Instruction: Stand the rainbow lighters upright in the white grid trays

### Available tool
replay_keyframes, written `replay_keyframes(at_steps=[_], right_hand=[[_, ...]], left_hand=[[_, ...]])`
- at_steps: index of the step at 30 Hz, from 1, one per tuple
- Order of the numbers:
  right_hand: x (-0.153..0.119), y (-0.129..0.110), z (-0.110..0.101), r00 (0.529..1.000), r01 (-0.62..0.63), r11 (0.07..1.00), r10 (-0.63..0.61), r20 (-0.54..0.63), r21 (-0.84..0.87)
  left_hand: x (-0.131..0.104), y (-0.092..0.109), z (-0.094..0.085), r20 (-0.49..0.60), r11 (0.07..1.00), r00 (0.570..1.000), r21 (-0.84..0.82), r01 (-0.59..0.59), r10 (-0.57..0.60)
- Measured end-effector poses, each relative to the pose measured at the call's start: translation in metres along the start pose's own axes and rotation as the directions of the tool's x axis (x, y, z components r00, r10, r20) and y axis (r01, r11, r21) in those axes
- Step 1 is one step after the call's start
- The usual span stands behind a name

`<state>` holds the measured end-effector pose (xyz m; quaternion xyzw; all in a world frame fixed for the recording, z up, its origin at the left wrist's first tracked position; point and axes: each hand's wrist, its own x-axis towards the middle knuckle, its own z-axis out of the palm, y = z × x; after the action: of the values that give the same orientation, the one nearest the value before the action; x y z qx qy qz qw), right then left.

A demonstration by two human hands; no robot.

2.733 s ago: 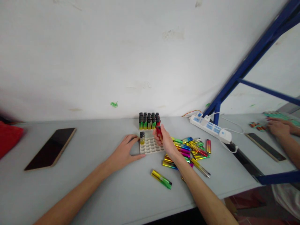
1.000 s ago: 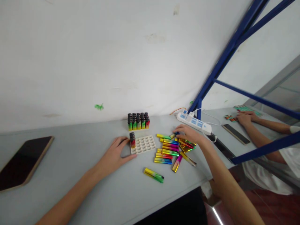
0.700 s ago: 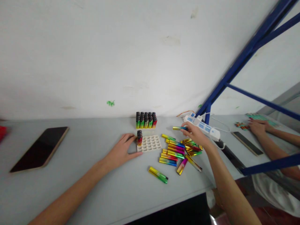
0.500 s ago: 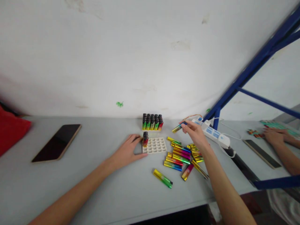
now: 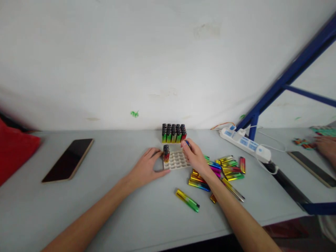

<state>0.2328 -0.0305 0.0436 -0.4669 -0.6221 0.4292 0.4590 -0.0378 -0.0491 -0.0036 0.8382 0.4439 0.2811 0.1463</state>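
Observation:
My left hand (image 5: 147, 166) rests at the left side of a white tray (image 5: 175, 161) with rows of holes, thumb and fingers apart around its corner. A few lighters (image 5: 166, 154) with black tops stand in the tray's left column. Over the tray's right part, my right hand (image 5: 193, 154) pinches a lighter with a blue end (image 5: 187, 143); the rest of that lighter is hidden by the fingers. Behind the tray stands a full block of upright lighters (image 5: 174, 133). Loose shiny lighters (image 5: 199, 182) lie in a pile under and beside my right forearm.
A single yellow-green lighter (image 5: 187, 200) lies nearer the front edge. At the left are a phone (image 5: 68, 160) and red cloth (image 5: 17, 150). A power strip (image 5: 244, 142) with cables and a blue metal frame (image 5: 270, 92) stand right, beyond them another person's hand (image 5: 327, 145).
My right hand has moved left with its lighter, from above the pile to over the tray. My left hand stays at the tray. The view has shifted slightly.

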Motion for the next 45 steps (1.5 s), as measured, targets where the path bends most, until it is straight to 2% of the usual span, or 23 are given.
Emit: replay_keyframes(at_steps=[3, 6, 9, 14, 22, 30, 34, 38, 41, 43, 45], right_hand=[[-0.006, -0.002, 0.004, 0.993, -0.002, 0.995, -0.011, -0.121, -0.104], [-0.007, -0.005, 0.005, 0.983, -0.056, 0.984, 0.025, -0.180, -0.169], [-0.007, -0.005, 0.005, 0.983, -0.083, 0.977, 0.047, -0.179, -0.198], [-0.008, -0.006, 0.007, 0.985, -0.047, 0.976, 0.009, -0.174, -0.212], [-0.016, -0.010, 0.013, 0.998, -0.007, 0.968, -0.011, -0.069, -0.252], [-0.016, -0.005, 0.010, 0.995, 0.010, 0.962, -0.035, -0.088, -0.272], [-0.018, -0.008, 0.004, 0.994, 0.111, 0.949, -0.110, 0.018, -0.295], [-0.020, -0.004, 0.001, 0.955, 0.294, 0.872, -0.248, 0.166, -0.392], [-0.021, -0.001, 0.001, 0.957, 0.269, 0.839, -0.176, 0.233, -0.473], [-0.022, 0.000, 0.002, 0.960, 0.230, 0.847, -0.116, 0.256, -0.480], [-0.022, 0.000, 0.004, 0.953, 0.234, 0.859, -0.109, 0.283, -0.456]], left_hand=[[0.001, 0.000, 0.001, -0.006, 1.000, 1.000, 0.016, -0.002, 0.002], [0.001, -0.001, 0.001, -0.003, 1.000, 1.000, 0.026, -0.008, 0.008], [0.002, -0.002, 0.000, -0.001, 1.000, 1.000, 0.024, -0.009, 0.009], [0.002, -0.001, -0.001, 0.010, 1.000, 1.000, 0.016, 0.001, -0.001], [0.000, 0.003, -0.002, 0.011, 1.000, 1.000, -0.001, 0.021, -0.021], [-0.001, 0.003, -0.002, 0.010, 1.000, 1.000, -0.022, 0.019, -0.019], [0.000, 0.001, 0.001, 0.000, 1.000, 1.000, -0.024, 0.020, -0.020], [0.000, 0.001, 0.002, -0.008, 1.000, 1.000, -0.018, 0.022, -0.022], [-0.001, 0.002, 0.000, -0.005, 1.000, 1.000, -0.023, 0.019, -0.019], [-0.001, 0.003, -0.001, -0.005, 1.000, 1.000, -0.019, 0.017, -0.017], [-0.001, 0.002, -0.002, -0.003, 1.000, 1.000, -0.014, 0.016, -0.016]])
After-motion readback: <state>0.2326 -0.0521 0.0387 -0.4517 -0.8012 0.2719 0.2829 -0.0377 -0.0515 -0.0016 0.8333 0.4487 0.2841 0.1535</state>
